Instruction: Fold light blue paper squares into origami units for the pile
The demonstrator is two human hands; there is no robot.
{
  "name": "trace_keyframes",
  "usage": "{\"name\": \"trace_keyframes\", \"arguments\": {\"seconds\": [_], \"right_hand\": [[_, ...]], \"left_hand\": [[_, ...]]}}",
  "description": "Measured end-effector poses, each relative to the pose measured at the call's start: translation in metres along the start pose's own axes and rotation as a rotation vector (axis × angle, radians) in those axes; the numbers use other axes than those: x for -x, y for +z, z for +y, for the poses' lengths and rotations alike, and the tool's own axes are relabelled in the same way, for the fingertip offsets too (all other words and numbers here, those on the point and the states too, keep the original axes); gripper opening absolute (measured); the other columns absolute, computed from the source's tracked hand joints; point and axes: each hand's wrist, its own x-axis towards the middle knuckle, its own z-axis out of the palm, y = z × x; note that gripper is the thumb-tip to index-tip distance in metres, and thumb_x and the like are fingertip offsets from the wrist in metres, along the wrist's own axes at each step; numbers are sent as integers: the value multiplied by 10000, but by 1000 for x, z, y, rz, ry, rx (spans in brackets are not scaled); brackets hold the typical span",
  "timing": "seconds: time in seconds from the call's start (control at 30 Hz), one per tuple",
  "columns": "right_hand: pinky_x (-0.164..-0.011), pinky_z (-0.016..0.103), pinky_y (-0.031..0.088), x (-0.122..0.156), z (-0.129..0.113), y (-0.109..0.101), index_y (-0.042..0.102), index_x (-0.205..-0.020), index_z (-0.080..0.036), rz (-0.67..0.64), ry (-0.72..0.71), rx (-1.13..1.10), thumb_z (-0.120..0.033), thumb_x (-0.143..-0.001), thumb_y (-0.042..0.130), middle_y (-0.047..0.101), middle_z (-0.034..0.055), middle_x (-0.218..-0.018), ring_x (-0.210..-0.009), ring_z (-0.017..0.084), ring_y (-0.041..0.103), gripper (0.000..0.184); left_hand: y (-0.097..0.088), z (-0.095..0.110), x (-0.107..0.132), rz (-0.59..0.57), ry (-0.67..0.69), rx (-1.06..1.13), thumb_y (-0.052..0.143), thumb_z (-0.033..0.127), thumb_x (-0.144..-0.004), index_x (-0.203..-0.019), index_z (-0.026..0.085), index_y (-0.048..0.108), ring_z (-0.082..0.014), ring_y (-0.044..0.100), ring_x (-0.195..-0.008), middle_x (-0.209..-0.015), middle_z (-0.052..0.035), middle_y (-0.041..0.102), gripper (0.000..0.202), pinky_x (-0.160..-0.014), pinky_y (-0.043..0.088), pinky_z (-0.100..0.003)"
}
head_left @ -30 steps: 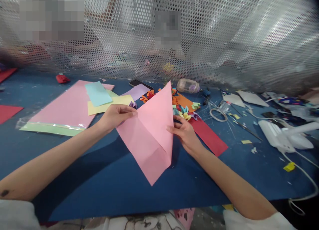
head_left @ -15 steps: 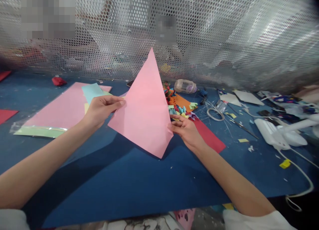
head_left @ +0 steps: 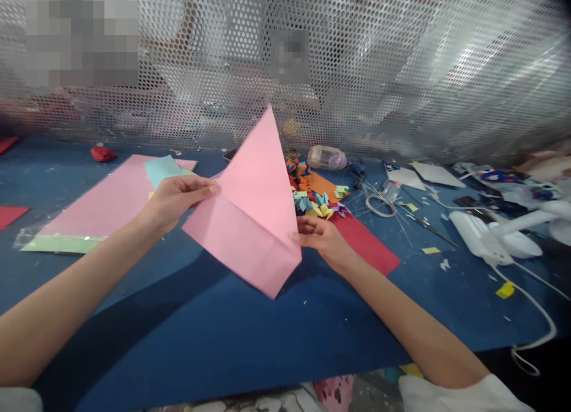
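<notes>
A sheet of pink paper (head_left: 254, 192) is held up above the blue table, one corner pointing upward. A crease runs across it, and its lower part bends toward me. My left hand (head_left: 176, 201) pinches its left edge between thumb and fingers. On the right edge, lower down, my right hand (head_left: 323, 239) grips the paper with thumb and fingertips. Behind the right side of the sheet lie small folded paper pieces (head_left: 321, 205) in several colours, partly hidden by it.
At left lies a plastic-wrapped pack of pink paper (head_left: 98, 201) with a light blue sheet (head_left: 163, 169). Red paper (head_left: 363, 242), a clear bottle (head_left: 327, 157), a wire coil (head_left: 380, 206), scissors (head_left: 430, 229) and a white lamp (head_left: 482, 236) occupy the right. Perforated metal mesh (head_left: 357, 103) stands behind the blue table (head_left: 223, 346).
The pink paper has come down slightly, and its lower part now bends along a crease toward me. Both hands keep their hold. The view has shifted a little.
</notes>
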Motion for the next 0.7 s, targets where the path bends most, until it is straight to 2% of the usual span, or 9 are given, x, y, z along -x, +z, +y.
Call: {"name": "trace_keyframes", "arguments": {"seconds": [0.07, 0.13, 0.2, 0.3, 0.4, 0.47, 0.6, 0.7], "right_hand": [[-760, 316, 521, 2, 1, 4, 677, -985, -196, -60, 43, -38, -371, -594, 811, 706, 60, -978, -852, 174, 654, 449], [-765, 331, 529, 2, 2, 7, 678, -1010, -187, -44, 40, -62, -408, -608, 801, 705, 77, -1020, -883, 198, 659, 475], [-764, 328, 531, 1, 5, 7, 695, -960, -177, 14, 17, -60, -397, -593, 815, 719, 74, -985, -856, 199, 666, 445], [-686, 287, 536, -2, 7, 3, 715, -885, -173, 57, 10, -40, -384, -597, 813, 733, 49, -866, -748, 168, 669, 371], [-576, 259, 528, -4, 7, -2, 721, -833, -164, 49, 11, -8, -420, -636, 780, 722, 33, -746, -634, 146, 652, 328], [-564, 262, 529, -4, 6, -4, 724, -811, -166, 36, -2, 13, -428, -640, 774, 716, 26, -714, -615, 144, 650, 317], [-628, 282, 542, -1, 2, -3, 731, -855, -186, 41, -17, 6, -398, -615, 796, 732, 30, -799, -695, 161, 669, 327], [-698, 301, 545, 2, 0, 1, 725, -887, -190, 85, -2, -41, -358, -582, 823, 737, 44, -909, -789, 188, 680, 363]], "left_hand": [[4, -4, 1, -162, -78, -78, 806, 328, -569, -746, 187, 747, -116, 620, -601, -717, -22, 719, 233, -536, 495, -192], [10, -8, 4, -338, -125, -161, 794, 351, -582, -755, 204, 752, -131, 631, -616, -720, -22, 724, 232, -555, 510, -208], [16, -10, 8, -413, -132, -199, 793, 360, -582, -741, 213, 754, -135, 634, -626, -706, -17, 725, 220, -571, 512, -209], [19, -10, 10, -409, -144, -200, 801, 361, -576, -731, 223, 755, -131, 631, -616, -697, -12, 727, 213, -565, 505, -203], [13, -7, 7, -379, -150, -210, 791, 364, -599, -744, 232, 757, -127, 631, -605, -721, -10, 732, 200, -553, 499, -199], [10, -5, 5, -373, -142, -236, 782, 362, -614, -747, 236, 758, -126, 635, -614, -735, -8, 734, 186, -560, 497, -196], [9, -1, 9, -369, -80, -285, 776, 337, -623, -737, 246, 758, -132, 646, -675, -754, -4, 739, 147, -616, 505, -190], [14, 3, 17, -429, -52, -310, 753, 346, -654, -742, 237, 758, -148, 659, -702, -758, -10, 741, 140, -637, 518, -200]]}}
